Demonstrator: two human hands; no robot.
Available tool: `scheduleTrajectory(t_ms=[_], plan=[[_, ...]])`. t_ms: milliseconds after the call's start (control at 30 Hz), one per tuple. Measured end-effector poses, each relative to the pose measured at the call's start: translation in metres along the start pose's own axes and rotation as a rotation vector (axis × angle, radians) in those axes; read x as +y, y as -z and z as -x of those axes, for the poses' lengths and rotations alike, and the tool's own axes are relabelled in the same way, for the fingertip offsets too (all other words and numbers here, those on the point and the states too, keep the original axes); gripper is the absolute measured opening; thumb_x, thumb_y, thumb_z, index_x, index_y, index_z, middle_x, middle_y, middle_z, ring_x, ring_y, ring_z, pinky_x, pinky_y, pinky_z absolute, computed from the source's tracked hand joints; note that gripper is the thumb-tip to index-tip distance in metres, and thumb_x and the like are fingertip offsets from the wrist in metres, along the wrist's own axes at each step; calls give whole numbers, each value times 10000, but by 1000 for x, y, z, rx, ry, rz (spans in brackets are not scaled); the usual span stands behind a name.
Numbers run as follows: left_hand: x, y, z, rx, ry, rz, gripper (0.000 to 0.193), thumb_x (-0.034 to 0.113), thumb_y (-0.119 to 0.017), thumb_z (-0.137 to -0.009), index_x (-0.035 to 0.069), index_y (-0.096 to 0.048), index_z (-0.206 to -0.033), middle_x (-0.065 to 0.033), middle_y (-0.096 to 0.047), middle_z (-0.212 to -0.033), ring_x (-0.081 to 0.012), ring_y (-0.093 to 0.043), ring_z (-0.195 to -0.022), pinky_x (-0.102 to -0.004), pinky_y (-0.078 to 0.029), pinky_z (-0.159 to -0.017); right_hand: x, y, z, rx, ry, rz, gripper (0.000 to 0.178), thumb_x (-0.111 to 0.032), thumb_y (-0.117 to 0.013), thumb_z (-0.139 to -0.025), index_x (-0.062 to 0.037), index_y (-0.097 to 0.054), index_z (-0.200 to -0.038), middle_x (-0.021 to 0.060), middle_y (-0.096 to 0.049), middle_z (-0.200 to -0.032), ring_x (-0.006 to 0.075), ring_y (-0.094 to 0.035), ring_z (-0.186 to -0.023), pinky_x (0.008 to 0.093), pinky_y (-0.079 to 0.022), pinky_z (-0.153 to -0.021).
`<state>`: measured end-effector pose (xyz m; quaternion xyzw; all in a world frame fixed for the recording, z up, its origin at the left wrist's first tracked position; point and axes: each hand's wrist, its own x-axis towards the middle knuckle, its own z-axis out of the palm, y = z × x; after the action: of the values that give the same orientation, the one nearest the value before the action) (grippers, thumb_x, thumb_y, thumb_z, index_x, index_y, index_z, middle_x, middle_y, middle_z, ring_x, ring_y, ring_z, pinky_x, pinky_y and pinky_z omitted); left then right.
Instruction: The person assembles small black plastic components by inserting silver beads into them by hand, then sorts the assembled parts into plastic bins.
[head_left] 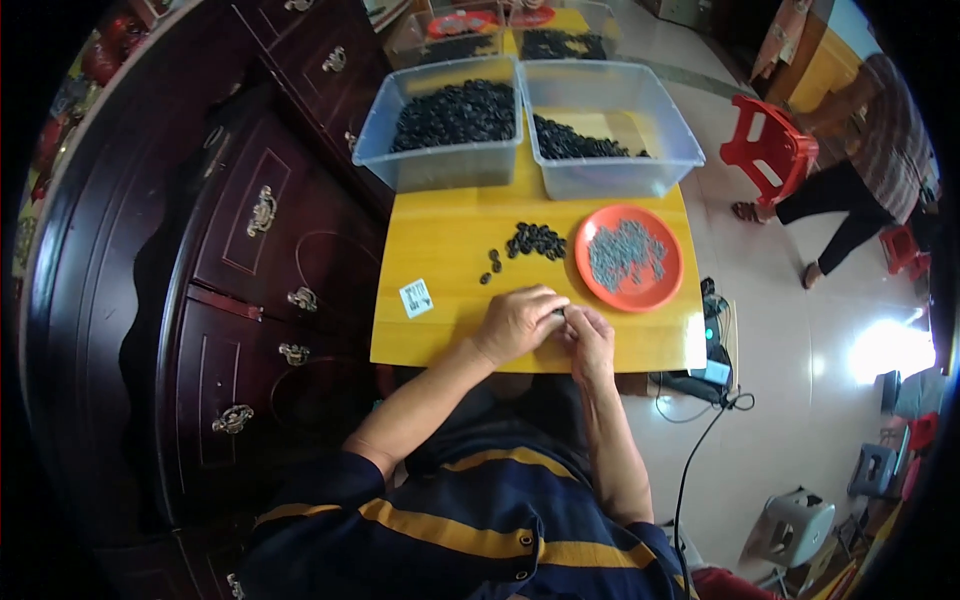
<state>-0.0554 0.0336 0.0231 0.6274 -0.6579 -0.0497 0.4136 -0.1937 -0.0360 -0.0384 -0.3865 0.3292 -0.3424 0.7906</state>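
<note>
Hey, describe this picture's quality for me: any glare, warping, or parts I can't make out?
Head view: blown-out glare at far right; fisheye bending curves the dark wooden cabinet at left; corners fall to black; sheen near the yellow table's front right corner; the dark piece between left hand and right hand is too small to make out.

White glare washes out part of the floor (785,350) at right, and bent edges fade black.
</note>
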Motion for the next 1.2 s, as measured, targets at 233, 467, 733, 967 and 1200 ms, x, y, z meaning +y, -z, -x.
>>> scheduleTrajectory(t_ms=[233, 467, 733, 967, 1200], plan=[[-6, 7, 1, -64, 26, -6, 240, 132, -744, -809, 46, -703, -1029, -109, -692, -928, -292, -685, -825, -369, -548, -700, -1, -5, 2, -32, 37, 71, 147, -154, -642, -950, -27, -671, -883, -31, -600, -729, 45, -519, -656, 199, -396, -607], [-3, 16, 4, -108, 81, -5, 240, 128, -736, -820, 30, -700, -1036, -116, -700, -921, -291, -686, -812, -378, -541, -707, 0, -10, -3, -63, 149, 271, 190, -168, -592, -987, -16, -654, -890, -19, -595, -727, 57, -532, -649, 217, -429, -601], [-15, 45, -1, -455, 340, 182, 120, 118, -618, -882, 22, -686, -906, -149, -697, -808, -299, -686, -749, -377, -530, -695, -1, -12, 10, -146, 179, 588, 182, -155, -631, -961, -13, -664, -853, -22, -638, -730, 57, -542, -649, 232, -443, -595], [-54, 26, -2, -110, 288, 203, 136, 140, -604, -921, 24, -668, -954, -102, -686, -782, -167, -655, -696, -333, -518, -647, 4, -30, 0, 30, 333, 613, 255, -197, -620, -965, 8, -621, -814, 74, -603, -651, 128, -559, -600, 310, -469, -580], [-49, 49, 66, -108, 478, 394, 114, 94, -595, -965, 15, -651, -1025, 7, -641, -814, -32, -568, -632, -187, -461, -558, -10, 15, 25, -34, 167, 106, 155, -162, -591, -1005, -15, -640, -1015, 45, -676, -978, 129, -640, -877, 269, -509, -791]])
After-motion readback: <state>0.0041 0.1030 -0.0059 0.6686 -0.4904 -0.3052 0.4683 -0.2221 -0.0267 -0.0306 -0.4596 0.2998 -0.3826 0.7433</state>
